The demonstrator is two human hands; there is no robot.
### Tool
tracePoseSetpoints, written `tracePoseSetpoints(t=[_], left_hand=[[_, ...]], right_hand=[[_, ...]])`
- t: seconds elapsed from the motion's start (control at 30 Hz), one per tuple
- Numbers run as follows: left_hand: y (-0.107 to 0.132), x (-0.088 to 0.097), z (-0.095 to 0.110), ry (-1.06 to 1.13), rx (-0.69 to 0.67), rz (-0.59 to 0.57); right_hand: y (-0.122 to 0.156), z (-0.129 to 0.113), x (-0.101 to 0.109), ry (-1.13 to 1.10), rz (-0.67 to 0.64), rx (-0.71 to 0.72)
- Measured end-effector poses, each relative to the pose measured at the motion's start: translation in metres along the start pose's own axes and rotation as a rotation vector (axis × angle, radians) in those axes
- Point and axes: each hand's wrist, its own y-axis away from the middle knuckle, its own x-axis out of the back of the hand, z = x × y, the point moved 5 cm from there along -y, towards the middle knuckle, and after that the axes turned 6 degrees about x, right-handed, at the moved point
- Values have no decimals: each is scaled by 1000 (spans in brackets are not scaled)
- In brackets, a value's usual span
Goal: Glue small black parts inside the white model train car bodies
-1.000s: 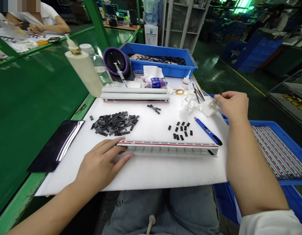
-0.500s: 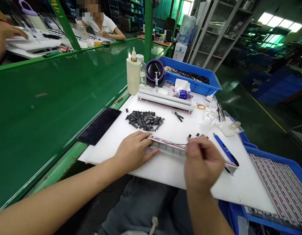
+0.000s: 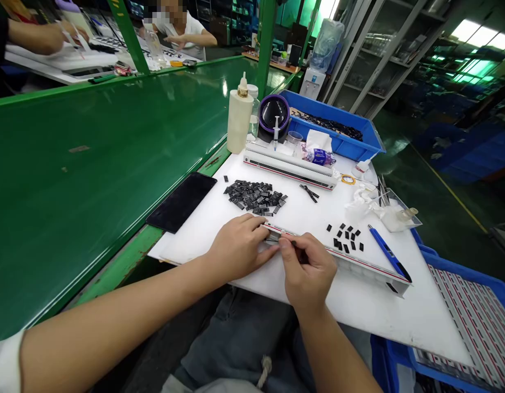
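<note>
A long white model train car shell (image 3: 370, 265) with a red stripe lies along the near edge of the white board. My left hand (image 3: 241, 244) grips its left end, fingers on the far side and thumb on the near side. Close beside it, my right hand (image 3: 312, 268) is closed in a pinch at the shell's near side. A dark bit shows at those fingertips, too small to name. Beyond the shell lie a heap of small black rectangular pieces (image 3: 254, 196) and several loose black pieces (image 3: 346, 236). A blue pen-like tool (image 3: 387, 251) rests against the shell's right part.
A second train shell (image 3: 291, 168) lies farther back, near a squeeze bottle (image 3: 239, 121), syringe (image 3: 276, 134) and tissue pack (image 3: 319, 154). A dark tablet (image 3: 182, 202) sits left. Blue bins stand behind (image 3: 334, 139) and right (image 3: 436, 262). Co-workers sit across the green belt (image 3: 113, 142).
My right hand has moved left along the shell to beside my left hand, uncovering the loose black pieces. My left hand keeps its hold. The whole view has shifted slightly.
</note>
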Motion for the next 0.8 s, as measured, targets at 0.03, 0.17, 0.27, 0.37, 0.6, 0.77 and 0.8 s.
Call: tracePoseSetpoints(t=[0.03, 0.17, 0.27, 0.37, 0.6, 0.77, 0.8], left_hand=[[0, 0, 0, 0, 1, 2], [0, -1, -1, 5, 6, 8], [0, 0, -1, 5, 4, 4], [-1, 1, -1, 6, 2, 6], [-2, 2, 0, -16, -36, 8], [-3, 4, -1, -54, -63, 30], [-4, 4, -1, -58, -74, 26]], right_hand=[[0, 0, 1, -3, 23, -5], [0, 4, 5, -26, 76, -49], [0, 7, 4, -31, 28, -76], [-1, 9, 5, -36, 42, -93], [-2, 8, -1, -53, 1, -65], [-12, -27, 50, 8, 222, 69], [-19, -34, 75, 80, 360, 121]])
